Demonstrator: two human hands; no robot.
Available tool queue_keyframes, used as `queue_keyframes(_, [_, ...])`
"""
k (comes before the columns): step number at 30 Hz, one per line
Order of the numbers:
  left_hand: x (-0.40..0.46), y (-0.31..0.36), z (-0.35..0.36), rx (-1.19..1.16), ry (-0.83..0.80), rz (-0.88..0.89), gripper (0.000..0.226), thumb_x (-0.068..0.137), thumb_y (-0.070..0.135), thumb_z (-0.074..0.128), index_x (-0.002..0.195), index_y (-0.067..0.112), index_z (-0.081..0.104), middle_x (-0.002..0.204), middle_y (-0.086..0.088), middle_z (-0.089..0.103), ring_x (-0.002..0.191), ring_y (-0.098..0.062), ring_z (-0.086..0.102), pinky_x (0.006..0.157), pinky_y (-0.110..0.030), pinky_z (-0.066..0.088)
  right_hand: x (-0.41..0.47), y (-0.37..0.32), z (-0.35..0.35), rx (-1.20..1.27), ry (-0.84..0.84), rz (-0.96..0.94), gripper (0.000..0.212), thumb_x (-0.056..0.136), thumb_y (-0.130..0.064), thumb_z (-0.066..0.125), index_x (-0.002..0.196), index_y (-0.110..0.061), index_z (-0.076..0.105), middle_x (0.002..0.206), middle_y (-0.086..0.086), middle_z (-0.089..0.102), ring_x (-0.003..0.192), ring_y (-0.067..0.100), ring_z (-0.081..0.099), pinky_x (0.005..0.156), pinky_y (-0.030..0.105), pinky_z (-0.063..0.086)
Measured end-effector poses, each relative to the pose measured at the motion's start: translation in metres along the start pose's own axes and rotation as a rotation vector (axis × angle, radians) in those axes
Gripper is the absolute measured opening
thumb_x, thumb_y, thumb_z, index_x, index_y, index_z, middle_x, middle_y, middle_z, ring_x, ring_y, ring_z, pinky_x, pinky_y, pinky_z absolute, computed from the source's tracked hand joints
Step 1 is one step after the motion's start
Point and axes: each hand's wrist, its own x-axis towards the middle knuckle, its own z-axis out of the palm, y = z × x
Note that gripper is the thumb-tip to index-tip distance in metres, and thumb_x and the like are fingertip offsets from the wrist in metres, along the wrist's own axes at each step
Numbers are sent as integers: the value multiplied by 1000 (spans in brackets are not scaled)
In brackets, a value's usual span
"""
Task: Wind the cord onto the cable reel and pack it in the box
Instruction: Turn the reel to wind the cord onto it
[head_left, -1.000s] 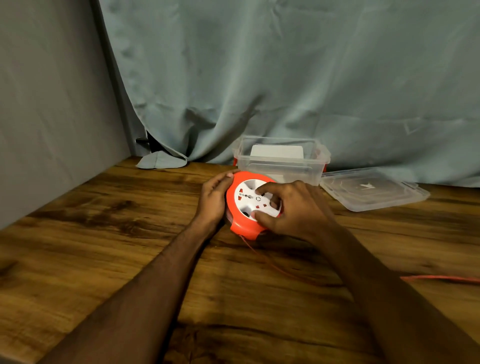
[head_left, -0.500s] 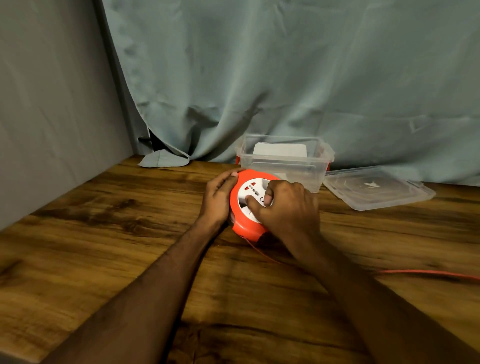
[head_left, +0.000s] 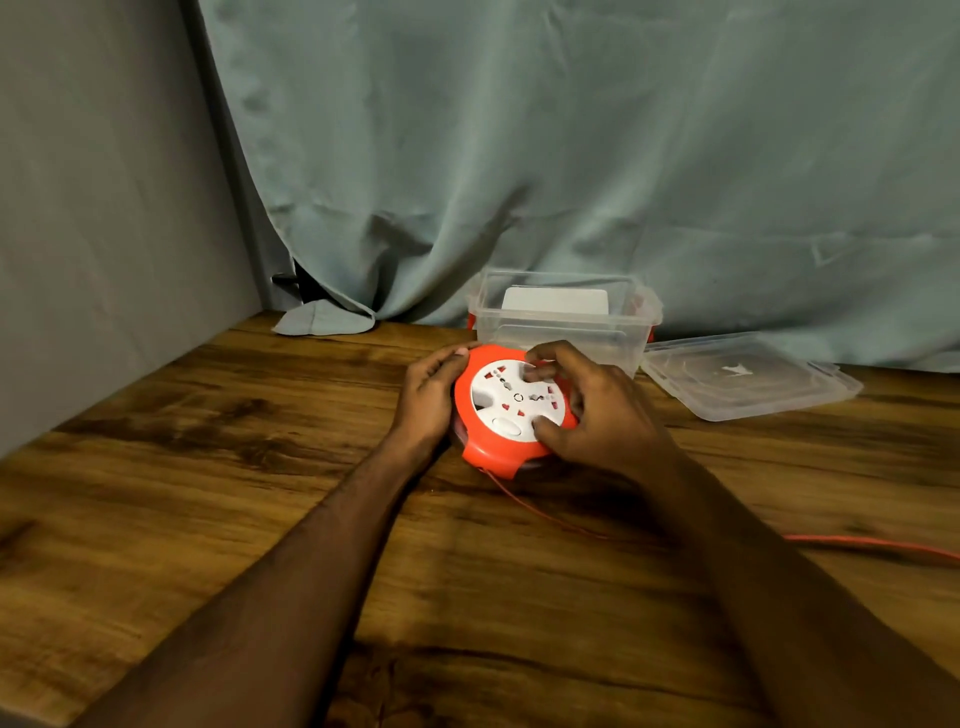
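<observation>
Cable reel: the round orange plastic cable reel (head_left: 511, 413) with a white socket face lies flat on the wood-grain table (head_left: 208, 493), between the two hands.
Reel face: white disc with red-shuttered socket holes, a small ring mark at its centre and an oval white button toward its near edge; the orange rim has a lobe jutting toward the person.
Left hand: the left hand (head_left: 427, 397) is pressed against the reel's left rim, fingers curled along the orange edge, steadying it.
Right hand: the right hand (head_left: 597, 413) grips the reel from its right side, thumb on the near part of the white face and fingers bent over the far part.
Cord: the thin orange cord (head_left: 545, 512) leaves the reel's near edge, runs under the right forearm and trails off rightward across the table.
Box: the clear plastic box (head_left: 566, 319) stands open just beyond the right hand, with a white flat item inside.
Lid: the clear plastic lid (head_left: 748, 376) lies flat to the right of the right hand, beside the box.
</observation>
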Motion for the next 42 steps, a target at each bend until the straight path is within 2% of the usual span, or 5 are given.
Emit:
queue_keyframes(5, [-1, 2, 1, 3, -4, 5, 23, 99, 9, 53, 96, 18, 74, 95, -7, 76, 97, -31, 69, 96, -49, 54, 2, -4, -5, -20, -19, 19, 64, 75, -52, 80, 123, -42, 39, 127, -15, 65, 104, 14, 65, 72, 25, 57])
queue_keyframes(12, [0, -1, 0, -27, -15, 25, 21, 99, 7, 52, 101, 12, 72, 88, -1, 77, 83, -16, 72, 79, -29, 58, 1, -13, 5, -122, 141, 27, 49, 67, -69, 73, 85, -32, 47, 78, -14, 60, 78, 16, 61, 65, 31, 41])
queue_keyframes(25, [4, -7, 0, -62, -31, 4, 23, 99, 6, 51, 109, 3, 71, 100, -17, 74, 92, -29, 69, 87, -40, 57, 7, -30, 19, -196, 185, 146, 58, 81, -70, 64, 53, -25, 42, 75, -2, 68, 83, 23, 64, 64, 29, 34])
queue_keyframes(30, [4, -4, -2, -30, -26, -4, 22, 99, 8, 52, 105, 9, 73, 98, -12, 76, 90, -26, 71, 84, -38, 58, 3, -19, 19, -106, 227, -30, 24, 86, -51, 68, 96, -30, 62, 78, -11, 67, 79, 17, 66, 64, 28, 42])
queue_keyframes(42, [1, 0, -3, 2, -47, -45, 24, 100, 12, 53, 116, 7, 70, 101, -11, 75, 89, -25, 72, 82, -38, 59, 5, -3, -7, -12, -69, -7, 74, 79, -34, 76, 140, -45, 36, 136, -16, 62, 120, 19, 62, 82, 33, 60])
